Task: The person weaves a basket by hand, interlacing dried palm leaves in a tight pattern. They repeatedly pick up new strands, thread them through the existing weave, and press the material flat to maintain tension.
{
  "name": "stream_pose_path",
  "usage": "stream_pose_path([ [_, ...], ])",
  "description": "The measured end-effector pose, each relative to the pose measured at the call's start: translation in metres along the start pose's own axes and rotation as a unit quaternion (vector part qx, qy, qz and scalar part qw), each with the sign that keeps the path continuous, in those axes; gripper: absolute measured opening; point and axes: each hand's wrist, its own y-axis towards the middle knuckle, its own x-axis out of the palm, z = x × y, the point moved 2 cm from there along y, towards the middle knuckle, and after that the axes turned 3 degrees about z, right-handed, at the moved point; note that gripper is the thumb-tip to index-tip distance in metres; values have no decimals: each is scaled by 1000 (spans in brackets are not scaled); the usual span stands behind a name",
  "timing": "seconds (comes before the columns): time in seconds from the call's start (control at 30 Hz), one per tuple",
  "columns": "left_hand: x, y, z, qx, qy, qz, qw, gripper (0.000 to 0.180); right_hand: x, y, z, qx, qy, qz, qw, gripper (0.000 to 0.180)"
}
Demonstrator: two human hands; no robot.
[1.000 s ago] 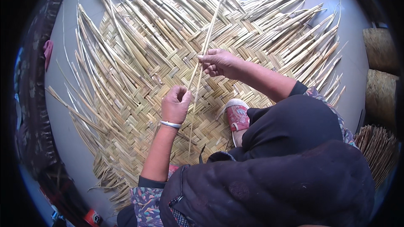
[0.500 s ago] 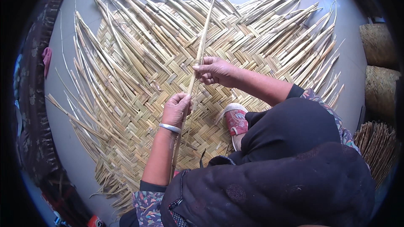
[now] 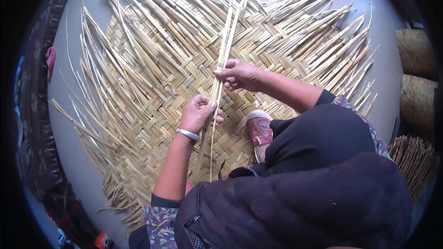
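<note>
Presently, reed strips (image 3: 215, 90): spanning both hands' fingers, above woven mat (image 3: 154, 110)
Left hand (image 3: 196, 113): fingers pinching strips
Right hand (image 3: 240, 75): likewise, beyond left fingers
Handling: probably light, springy, splittable
Best hold: flat, between these fingers

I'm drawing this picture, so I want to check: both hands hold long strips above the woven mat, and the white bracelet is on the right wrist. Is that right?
Not quite: the white bracelet is on the left wrist, as the head view shows. The left hand and right hand do hold long strips above the woven mat.
</note>
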Motion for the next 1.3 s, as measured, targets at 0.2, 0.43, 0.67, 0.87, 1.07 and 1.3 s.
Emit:
stream_pose_path([
  [0.2,-19,9,0,-50,-1,-17,999,22,5,1,-23,-154,-63,37,985,18],
  [0.43,-38,20,-4,-57,-13,-79,995,28,-29,3,-65,-277,-155,130,939,20],
  [0.67,-29,32,-8,-71,38,-9,997,13,-49,0,-62,-296,-184,206,914,21],
  [0.87,-24,45,-9,15,169,89,981,12,-48,-14,-50,71,-287,183,938,33],
  [1.07,-24,47,-5,210,462,172,844,12,18,-17,-55,-332,-736,15,590,27],
  [1.3,-22,42,32,344,631,218,660,6,26,23,-66,-195,-820,-65,533,21],
])
